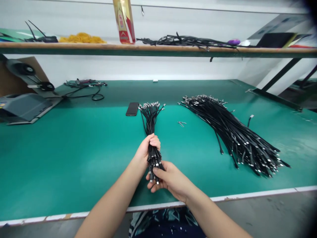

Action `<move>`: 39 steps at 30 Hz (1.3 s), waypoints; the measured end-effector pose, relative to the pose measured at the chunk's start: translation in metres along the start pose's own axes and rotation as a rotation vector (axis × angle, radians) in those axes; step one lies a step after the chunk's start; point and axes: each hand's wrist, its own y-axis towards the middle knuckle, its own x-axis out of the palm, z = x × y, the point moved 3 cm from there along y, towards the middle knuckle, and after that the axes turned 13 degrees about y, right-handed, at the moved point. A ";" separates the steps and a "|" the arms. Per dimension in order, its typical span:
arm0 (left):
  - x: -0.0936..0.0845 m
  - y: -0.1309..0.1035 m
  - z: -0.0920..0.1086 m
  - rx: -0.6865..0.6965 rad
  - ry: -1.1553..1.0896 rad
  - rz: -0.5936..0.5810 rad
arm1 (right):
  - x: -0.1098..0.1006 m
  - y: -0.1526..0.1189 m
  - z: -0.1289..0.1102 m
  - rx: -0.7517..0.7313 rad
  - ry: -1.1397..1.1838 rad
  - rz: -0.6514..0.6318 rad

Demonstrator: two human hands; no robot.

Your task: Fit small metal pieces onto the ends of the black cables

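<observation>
A bundle of short black cables (150,122) with metal connector ends points away from me over the green table. Around its middle my left hand (148,147) is closed, the fingers wrapped over the cables. Nearer to me, my right hand (166,178) grips the connector ends of the same bundle, thumb on top and fingers underneath. Right of the hands lies a large pile of similar black cables (230,132), spread slantwise with connectors at both ends. A few small metal pieces (182,123) lie between bundle and pile.
A dark phone (132,109) lies just left of the bundle's far end. A grey machine with reels (24,96) stands at the left, near tangled wires (85,86). Across the back runs a shelf (158,49) bearing yellow bands (83,38), a red-and-gold box (124,23) and black cables.
</observation>
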 end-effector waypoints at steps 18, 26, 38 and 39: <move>0.002 -0.007 0.008 0.030 -0.026 -0.053 | 0.004 0.012 -0.007 0.032 -0.135 -0.001; -0.002 -0.006 0.009 0.073 0.040 -0.078 | 0.013 0.015 -0.011 0.027 -0.095 -0.045; -0.001 -0.008 0.006 0.085 0.142 -0.047 | -0.015 0.031 -0.011 0.190 -0.059 -0.156; 0.000 -0.008 0.006 0.084 0.152 -0.041 | -0.016 0.033 -0.012 0.190 -0.079 -0.157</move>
